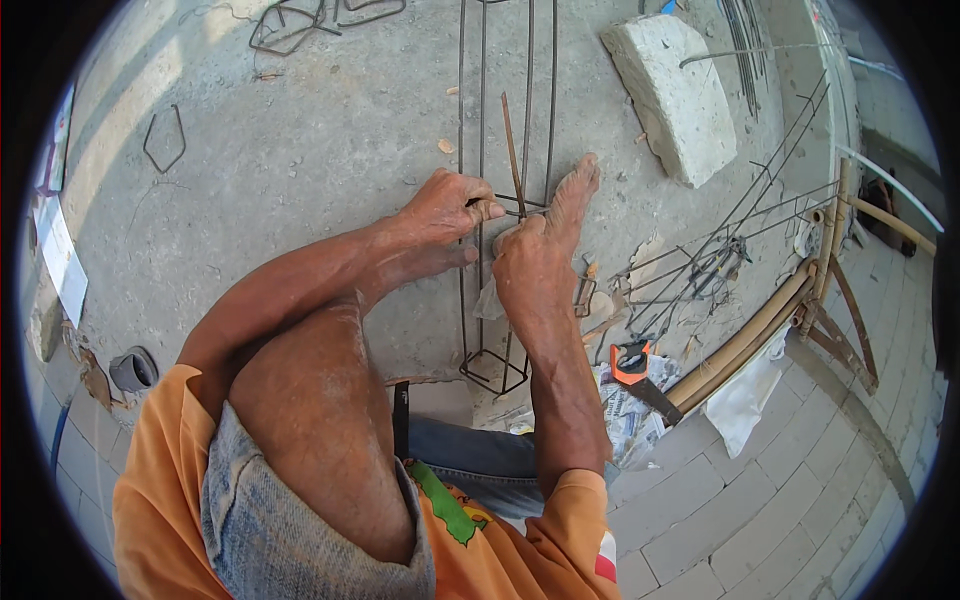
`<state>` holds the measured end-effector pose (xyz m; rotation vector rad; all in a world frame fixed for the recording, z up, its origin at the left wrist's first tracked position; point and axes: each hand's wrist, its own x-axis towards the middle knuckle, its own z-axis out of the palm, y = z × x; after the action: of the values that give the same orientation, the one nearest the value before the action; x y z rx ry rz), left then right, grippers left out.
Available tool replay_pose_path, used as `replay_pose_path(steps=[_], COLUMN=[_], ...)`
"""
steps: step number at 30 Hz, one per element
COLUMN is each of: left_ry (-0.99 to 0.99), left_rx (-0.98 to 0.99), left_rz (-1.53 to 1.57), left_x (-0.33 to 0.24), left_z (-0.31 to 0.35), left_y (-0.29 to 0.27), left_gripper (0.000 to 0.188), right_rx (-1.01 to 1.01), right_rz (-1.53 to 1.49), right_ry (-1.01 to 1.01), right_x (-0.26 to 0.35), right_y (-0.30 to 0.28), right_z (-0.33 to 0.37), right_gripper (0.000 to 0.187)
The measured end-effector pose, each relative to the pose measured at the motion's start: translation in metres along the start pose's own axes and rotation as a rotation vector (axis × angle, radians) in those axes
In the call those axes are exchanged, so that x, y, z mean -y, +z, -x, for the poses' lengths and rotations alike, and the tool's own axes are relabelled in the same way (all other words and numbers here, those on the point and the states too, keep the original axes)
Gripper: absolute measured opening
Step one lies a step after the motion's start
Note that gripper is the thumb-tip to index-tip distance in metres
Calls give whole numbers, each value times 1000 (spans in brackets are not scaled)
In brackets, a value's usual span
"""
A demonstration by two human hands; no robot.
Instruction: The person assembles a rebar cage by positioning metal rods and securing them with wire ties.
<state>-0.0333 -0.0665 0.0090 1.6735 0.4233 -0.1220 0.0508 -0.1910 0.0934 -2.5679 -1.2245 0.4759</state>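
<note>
A long cage of thin steel bars (462, 110) lies on the concrete in front of me, with a square stirrup (500, 378) around its near end. My left hand (448, 207) is closed, thumb and fingers pinching a steel stirrup (508, 198) where it crosses the bars. Just right of it, my right hand (528, 250) is closed around the lower end of a rusty metal rod (511, 140), which points away from me between the bars. My bare feet (574, 195) are beside the cage, one partly behind each hand.
A pale concrete slab (680, 100) lies at the far right. Loose bars and stirrups (690, 275) clutter the right side, near bamboo poles (745, 345). An orange-handled saw (632, 362) rests on newspaper. Bent stirrups (285, 28) lie at the far left; a grey cup-like object (133, 370) is nearer.
</note>
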Motion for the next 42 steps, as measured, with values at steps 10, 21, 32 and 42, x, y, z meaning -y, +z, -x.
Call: replay_pose_path(steps=[10, 21, 32, 42], left_ry=[67, -1, 27, 40], left_rx=[-63, -35, -15, -31], left_rz=[42, 38, -67, -44], left_x=[4, 6, -3, 0], left_z=[-1, -5, 2, -1], left_y=[3, 4, -3, 1], left_gripper=[19, 23, 19, 15], right_rx=[-13, -24, 12, -31], right_rz=[37, 155, 30, 102], right_ry=[-107, -78, -55, -24], right_x=[-14, -8, -2, -6], right_y=[15, 8, 5, -2], right_z=[-1, 7, -2, 7], right_gripper=[59, 75, 37, 47])
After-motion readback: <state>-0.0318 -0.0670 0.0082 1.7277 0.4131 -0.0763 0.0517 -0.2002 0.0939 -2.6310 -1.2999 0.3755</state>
